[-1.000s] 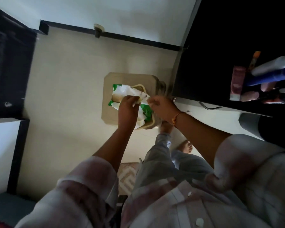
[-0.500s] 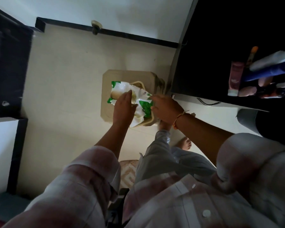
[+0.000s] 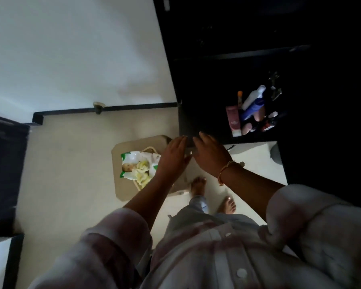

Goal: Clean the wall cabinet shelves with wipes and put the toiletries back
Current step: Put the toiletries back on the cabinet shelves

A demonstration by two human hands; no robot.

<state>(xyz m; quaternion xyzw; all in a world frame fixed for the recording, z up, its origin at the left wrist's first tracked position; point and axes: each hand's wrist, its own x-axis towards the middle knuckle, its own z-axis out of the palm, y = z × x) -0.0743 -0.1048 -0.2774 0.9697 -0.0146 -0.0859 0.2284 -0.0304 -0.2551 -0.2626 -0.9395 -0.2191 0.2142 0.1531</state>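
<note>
Lifted off the white-and-green plastic wipes pack (image 3: 137, 163), my left hand (image 3: 172, 158) and right hand (image 3: 211, 156) now hover side by side, fingers straight and holding nothing, at the lower edge of the tall black wall cabinet (image 3: 206, 80). To the left, the pack lies on the square beige stool (image 3: 121, 190), a crumpled yellowish wipe (image 3: 142, 174) bunched out of its opening. On the cabinet shelf, far right, crowd toiletry bottles and tubes (image 3: 252, 110).

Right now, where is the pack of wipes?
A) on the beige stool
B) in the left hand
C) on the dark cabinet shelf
A: the pack of wipes lies on the beige stool, while the left hand and right hand are raised off it, fingers straight.
</note>
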